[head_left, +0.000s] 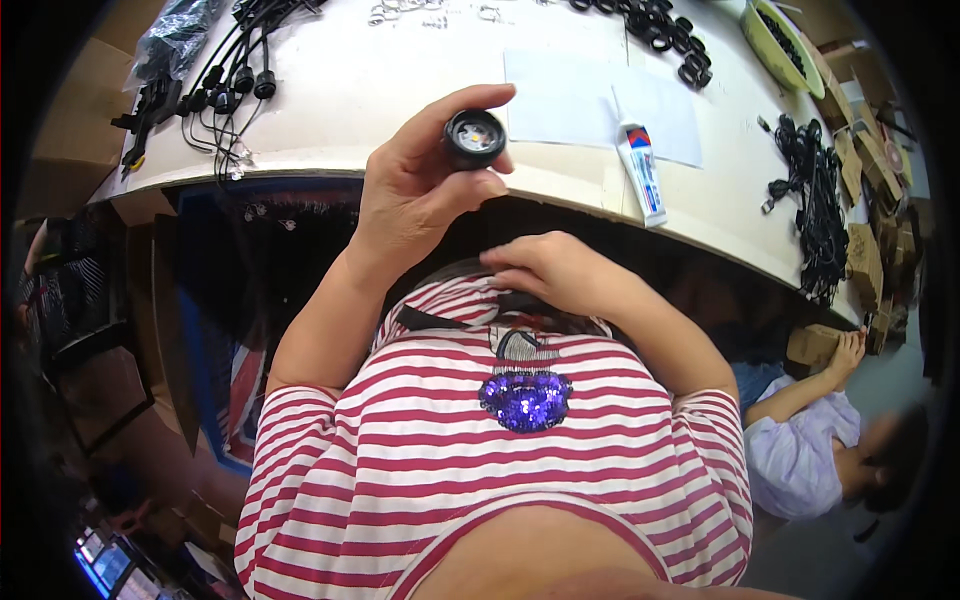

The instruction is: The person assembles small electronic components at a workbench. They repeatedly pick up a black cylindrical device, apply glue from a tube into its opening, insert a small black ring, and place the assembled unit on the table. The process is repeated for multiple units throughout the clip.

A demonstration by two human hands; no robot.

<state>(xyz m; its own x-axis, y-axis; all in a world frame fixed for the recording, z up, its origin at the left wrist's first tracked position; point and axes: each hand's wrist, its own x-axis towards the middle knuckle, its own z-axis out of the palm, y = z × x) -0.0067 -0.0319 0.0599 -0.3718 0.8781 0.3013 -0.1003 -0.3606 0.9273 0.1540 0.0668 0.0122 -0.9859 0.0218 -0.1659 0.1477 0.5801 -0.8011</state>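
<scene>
My left hand [420, 180] is raised over the front edge of the table. Its thumb and fingers are closed around a black LED lamp head [474, 138], whose round open face points up. Inside the black rim I see a pale disc with a small yellow spot. My right hand [555, 272] hangs low by my waist, fingers loosely stretched to the left, with nothing visible in them; its palm side is hidden. On the table to the right lies a white, blue and red glue tube [642, 175] with a long thin nozzle, apart from both hands.
A white sheet [560, 100] lies on the white table [330, 120]. Black cables with sockets [225, 90] are at left, black rings [660, 30] at the back, and a cable bundle [808, 200] and green bowl [780, 50] at right. Another person [810, 450] holds a cardboard box [812, 345].
</scene>
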